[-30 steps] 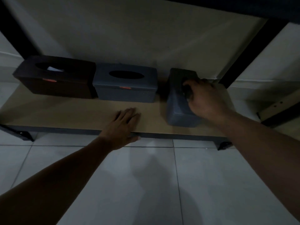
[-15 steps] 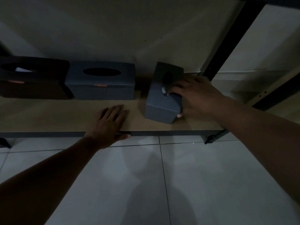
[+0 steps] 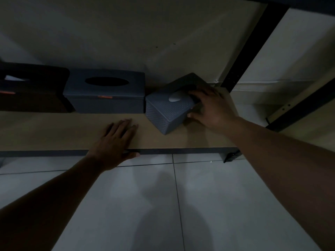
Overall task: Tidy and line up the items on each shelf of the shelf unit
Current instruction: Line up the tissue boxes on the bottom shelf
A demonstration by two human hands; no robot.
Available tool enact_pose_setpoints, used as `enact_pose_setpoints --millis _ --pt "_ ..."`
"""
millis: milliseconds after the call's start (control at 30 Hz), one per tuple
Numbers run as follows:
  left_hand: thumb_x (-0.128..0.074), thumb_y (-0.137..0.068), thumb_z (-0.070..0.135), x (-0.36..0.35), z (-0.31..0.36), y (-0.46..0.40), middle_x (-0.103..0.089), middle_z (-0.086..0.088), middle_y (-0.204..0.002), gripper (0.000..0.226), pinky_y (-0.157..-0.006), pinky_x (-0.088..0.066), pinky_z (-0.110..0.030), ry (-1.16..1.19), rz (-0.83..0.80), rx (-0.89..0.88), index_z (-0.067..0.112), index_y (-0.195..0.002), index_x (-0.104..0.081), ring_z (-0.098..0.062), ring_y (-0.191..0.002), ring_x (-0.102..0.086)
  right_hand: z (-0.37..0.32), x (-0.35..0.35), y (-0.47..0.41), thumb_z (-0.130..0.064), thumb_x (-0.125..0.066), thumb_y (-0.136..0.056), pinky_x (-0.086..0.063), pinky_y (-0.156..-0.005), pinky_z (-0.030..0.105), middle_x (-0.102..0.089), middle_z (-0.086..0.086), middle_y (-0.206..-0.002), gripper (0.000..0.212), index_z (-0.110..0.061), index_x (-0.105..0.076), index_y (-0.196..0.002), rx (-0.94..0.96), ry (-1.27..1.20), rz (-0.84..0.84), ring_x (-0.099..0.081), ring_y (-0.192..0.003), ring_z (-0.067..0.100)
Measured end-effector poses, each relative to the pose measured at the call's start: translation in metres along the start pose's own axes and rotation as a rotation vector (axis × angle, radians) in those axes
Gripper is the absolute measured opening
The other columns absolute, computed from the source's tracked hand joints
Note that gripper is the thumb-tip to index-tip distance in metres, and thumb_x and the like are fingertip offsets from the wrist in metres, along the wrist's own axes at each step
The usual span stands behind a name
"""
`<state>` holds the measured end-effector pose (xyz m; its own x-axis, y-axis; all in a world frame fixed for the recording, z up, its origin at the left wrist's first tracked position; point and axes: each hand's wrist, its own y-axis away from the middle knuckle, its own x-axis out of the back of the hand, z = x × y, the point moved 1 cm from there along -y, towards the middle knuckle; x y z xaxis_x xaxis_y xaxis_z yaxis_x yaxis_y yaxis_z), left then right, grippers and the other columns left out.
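Three tissue boxes stand on the low wooden shelf (image 3: 54, 131). A dark brown box (image 3: 32, 89) sits at the far left, and a grey-blue box (image 3: 107, 93) is beside it, both square to the back wall. A third grey textured box (image 3: 168, 109) at the right is turned at an angle, one corner pointing toward me. My right hand (image 3: 212, 107) grips it, fingers curled over its top opening and thumb against its near side. My left hand (image 3: 114, 142) rests flat on the shelf's front edge, fingers straight.
A black upright post (image 3: 253, 40) of the shelf unit rises at the right behind the angled box. A black bracket (image 3: 231, 156) sits at the shelf's front right corner. The beige wall lies behind, and white floor tiles (image 3: 145, 205) below.
My right hand has rotated the grey textured box from lengthwise toward the wall to a diagonal. The left hand has stayed on the shelf edge. The view has shifted right.
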<state>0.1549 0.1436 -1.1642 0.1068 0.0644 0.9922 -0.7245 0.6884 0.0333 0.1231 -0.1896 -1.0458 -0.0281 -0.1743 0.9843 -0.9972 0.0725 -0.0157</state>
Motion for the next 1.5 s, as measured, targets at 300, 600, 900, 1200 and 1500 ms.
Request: enact_pose_setpoints --millis 300,600,900,1200,1500 --pt "-0.045 -0.086 0.076 0.001 -0.001 0.000 -0.002 -0.008 -0.168 0.100 -0.123 0.001 -0.043 0.018 -0.004 0.008 0.025 -0.161 -0.004 -0.026 -0.154 -0.002 -0.001 -0.003 -0.006 -0.062 -0.074 -0.079 -0.015 -0.119 0.054 -0.027 0.014 -0.162 0.078 -0.038 -0.045 -0.146 -0.001 0.145 0.050 -0.017 -0.150 0.038" --pt "-0.044 -0.085 0.078 0.003 -0.001 -0.002 -0.004 -0.009 -0.168 0.100 -0.123 -0.001 -0.046 0.004 -0.014 0.010 0.024 -0.160 -0.006 -0.027 -0.154 -0.003 0.013 0.006 -0.019 -0.068 -0.074 -0.074 -0.032 -0.111 0.061 -0.045 0.002 -0.150 0.068 -0.034 -0.054 -0.130 0.034 0.032 -0.036 -0.041 -0.139 0.034" --pt "-0.042 -0.086 0.079 0.004 0.002 -0.001 0.001 -0.007 -0.168 0.100 -0.123 0.001 -0.046 -0.012 -0.026 0.021 0.026 -0.160 0.001 -0.026 -0.154 0.000 -0.014 -0.016 -0.022 -0.071 -0.064 -0.080 -0.046 -0.100 0.053 -0.042 0.009 -0.150 0.070 -0.030 -0.049 -0.135 -0.170 0.021 0.109 -0.043 -0.134 0.039" --pt "-0.042 -0.086 0.078 0.001 0.000 -0.001 -0.003 -0.009 -0.168 0.100 -0.124 -0.001 -0.047 0.003 -0.006 0.020 0.025 -0.160 -0.002 -0.027 -0.154 -0.003 -0.019 -0.028 -0.018 -0.078 -0.059 -0.078 -0.034 -0.110 0.062 -0.019 0.009 -0.164 0.090 -0.035 -0.031 -0.151 -0.343 -0.008 0.143 -0.021 -0.148 0.040" --pt "-0.035 -0.084 0.081 -0.003 -0.002 -0.001 -0.003 -0.009 -0.168 0.101 -0.123 -0.001 -0.046 -0.011 -0.005 0.011 0.025 -0.160 0.001 -0.028 -0.154 -0.004 -0.026 -0.033 -0.020 -0.080 -0.054 -0.080 -0.034 -0.108 0.063 -0.020 0.011 -0.163 0.089 -0.033 -0.032 -0.152 -0.393 0.048 0.158 -0.021 -0.147 0.040"
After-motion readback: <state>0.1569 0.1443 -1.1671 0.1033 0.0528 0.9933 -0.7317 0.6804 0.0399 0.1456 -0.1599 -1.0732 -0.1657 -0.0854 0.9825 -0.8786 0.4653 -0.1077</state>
